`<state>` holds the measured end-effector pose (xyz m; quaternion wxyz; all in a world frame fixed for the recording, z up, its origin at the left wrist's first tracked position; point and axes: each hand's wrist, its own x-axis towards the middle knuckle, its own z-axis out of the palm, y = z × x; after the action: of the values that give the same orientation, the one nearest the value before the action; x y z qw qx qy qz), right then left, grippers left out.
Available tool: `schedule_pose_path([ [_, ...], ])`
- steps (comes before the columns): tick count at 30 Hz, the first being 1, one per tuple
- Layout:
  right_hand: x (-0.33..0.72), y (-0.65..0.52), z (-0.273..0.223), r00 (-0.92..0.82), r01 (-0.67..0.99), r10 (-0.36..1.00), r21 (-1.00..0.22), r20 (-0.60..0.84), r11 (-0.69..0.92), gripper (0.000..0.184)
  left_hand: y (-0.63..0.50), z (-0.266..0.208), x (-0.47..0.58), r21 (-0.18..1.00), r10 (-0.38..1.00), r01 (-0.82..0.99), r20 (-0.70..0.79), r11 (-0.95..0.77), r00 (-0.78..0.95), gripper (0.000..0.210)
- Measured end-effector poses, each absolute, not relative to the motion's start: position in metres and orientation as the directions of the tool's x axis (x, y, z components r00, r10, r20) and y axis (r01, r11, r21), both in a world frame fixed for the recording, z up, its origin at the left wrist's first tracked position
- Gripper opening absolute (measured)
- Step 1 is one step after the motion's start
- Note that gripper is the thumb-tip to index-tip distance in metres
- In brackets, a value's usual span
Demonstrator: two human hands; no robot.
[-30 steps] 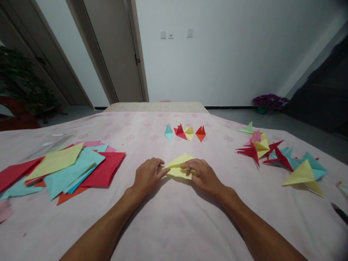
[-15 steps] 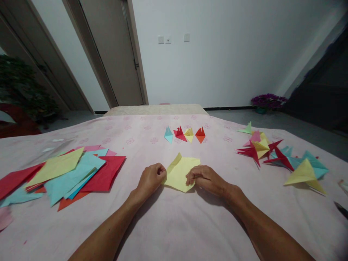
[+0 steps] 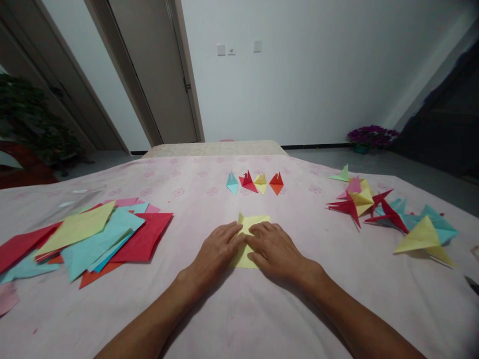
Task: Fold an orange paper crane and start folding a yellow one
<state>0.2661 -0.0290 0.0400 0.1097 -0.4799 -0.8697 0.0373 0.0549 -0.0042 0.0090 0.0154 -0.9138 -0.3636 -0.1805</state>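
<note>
A sheet of yellow paper (image 3: 245, 260) lies on the cloth in front of me, with its left side folded inward and a small raised corner at the top. My left hand (image 3: 217, 245) covers its left edge, fingers together and pressed on the fold. From the other side, my right hand (image 3: 279, 248) bears down with bent fingers on the middle and right of the sheet. My fingertips nearly meet over the paper and hide much of it. Beyond the sheet stand small folded paper cranes: a light blue one (image 3: 232, 183), a red one (image 3: 248, 181), a yellow one (image 3: 261, 183) and an orange one (image 3: 276, 184).
On the left lies an overlapping pile of coloured paper sheets (image 3: 101, 244). Several folded paper pieces, among them a large yellow one (image 3: 422, 235) and a red one (image 3: 388, 218), are heaped at the right. A pink flowered cloth (image 3: 239, 319) covers the table. Something dark (image 3: 472, 284) touches the right frame edge.
The left side of the yellow paper has been turned inward. Both hands have drawn together over it, and my left hand has gone from a pinch at the edge to pressing down.
</note>
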Motion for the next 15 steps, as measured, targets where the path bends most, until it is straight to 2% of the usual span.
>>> schedule_pose_path([
  [3,0.274,-0.023,0.032,-0.373,0.896,0.911,-0.185,0.179,0.403,0.03,-0.003,-0.002,0.054,0.138,0.686,0.681,0.298,-0.719,0.664,0.035],
  [8,0.286,-0.01,0.019,0.009,0.953,0.982,-0.298,0.187,0.048,0.061,-0.009,-0.003,0.056,0.132,0.822,0.821,0.236,-0.555,0.518,0.05],
  [12,0.285,0.0,0.014,0.139,0.834,0.988,-0.546,0.065,-0.081,0.075,-0.016,0.001,0.06,0.181,0.849,0.837,0.241,-0.516,0.471,0.044],
  [15,0.285,0.006,0.016,0.124,0.565,0.992,-0.821,-0.018,-0.085,0.082,-0.023,0.005,0.061,0.291,0.842,0.793,0.266,-0.535,0.47,0.029],
])
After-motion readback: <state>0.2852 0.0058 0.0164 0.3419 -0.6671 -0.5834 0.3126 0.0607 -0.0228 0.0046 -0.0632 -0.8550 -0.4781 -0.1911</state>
